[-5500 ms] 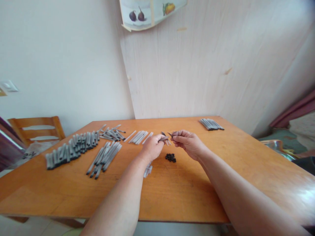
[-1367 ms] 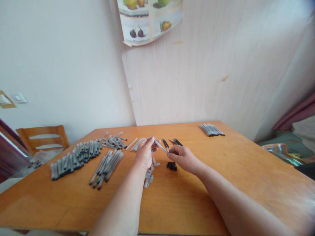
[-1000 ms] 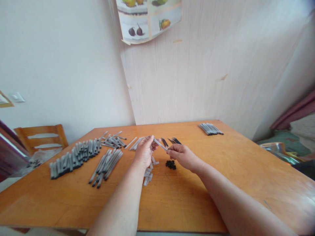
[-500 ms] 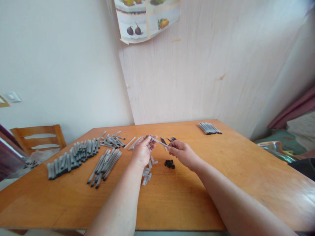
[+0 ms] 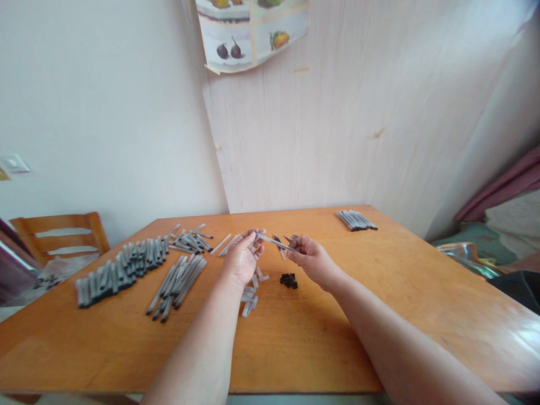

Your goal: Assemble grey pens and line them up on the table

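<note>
Your left hand (image 5: 241,260) and right hand (image 5: 310,260) pinch opposite ends of a thin grey rod (image 5: 272,242), fingers closed on it, above the middle of the surface (image 5: 379,292). Small black caps (image 5: 289,279) lie on the surface just beneath it, close to your right hand.

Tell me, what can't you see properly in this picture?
Head view, thin grey stick: its right end is hidden in the fingers of the right hand.
Head view, short grey pieces: partly covered by the left hand and wrist.
Head view, black bits: too small to tell their shape.
Head view, fruit poster: cut off by the top edge.
</note>
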Tool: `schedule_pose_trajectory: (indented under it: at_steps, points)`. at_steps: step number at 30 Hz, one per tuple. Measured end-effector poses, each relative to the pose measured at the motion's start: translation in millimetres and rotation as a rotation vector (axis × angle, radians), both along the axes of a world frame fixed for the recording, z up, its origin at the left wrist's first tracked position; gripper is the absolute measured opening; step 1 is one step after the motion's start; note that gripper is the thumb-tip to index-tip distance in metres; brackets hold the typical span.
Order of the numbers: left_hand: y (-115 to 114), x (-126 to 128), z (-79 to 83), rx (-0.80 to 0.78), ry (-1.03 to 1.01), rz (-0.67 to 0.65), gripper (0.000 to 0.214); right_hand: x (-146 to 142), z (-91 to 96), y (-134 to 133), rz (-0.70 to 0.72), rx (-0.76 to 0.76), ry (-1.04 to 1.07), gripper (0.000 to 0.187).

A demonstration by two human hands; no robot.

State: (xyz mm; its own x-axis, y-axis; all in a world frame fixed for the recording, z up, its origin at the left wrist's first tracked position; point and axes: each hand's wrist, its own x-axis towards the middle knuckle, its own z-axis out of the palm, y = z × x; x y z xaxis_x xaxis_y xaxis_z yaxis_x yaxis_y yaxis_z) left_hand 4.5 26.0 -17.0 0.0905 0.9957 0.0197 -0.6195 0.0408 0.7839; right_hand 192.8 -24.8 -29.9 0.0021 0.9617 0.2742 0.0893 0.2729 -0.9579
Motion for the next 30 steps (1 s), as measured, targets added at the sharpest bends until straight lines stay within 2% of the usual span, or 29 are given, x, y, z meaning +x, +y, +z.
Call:
schedule_pose_trajectory:
  at_steps: [5,16,19,24,30]
  points:
    - [0.3,-2.0,1.4,0.017,-0.025,-0.049,0.013,0.7,5.0,-2.0,0.017,-0.057,0.074,0.021]
    - [-2.5,-3.3,5.3,0.058,-0.045,-0.086,0.011,4.4,11.1,-6.9,0.111,-0.161,0.083,0.035]
    - [-1.2,-3.1,4.5,0.046,-0.046,-0.061,0.01,3.0,10.1,-6.5,0.124,-0.15,0.088,0.037]
    - [0.8,-2.7,2.9,0.004,-0.035,0.009,0.009,1.9,4.2,-1.0,0.1,-0.045,0.144,0.026]
    - [-1.3,-2.1,4.8,0.027,-0.022,-0.006,0.01,3.5,1.8,2.0,0.084,-0.039,0.128,0.022]
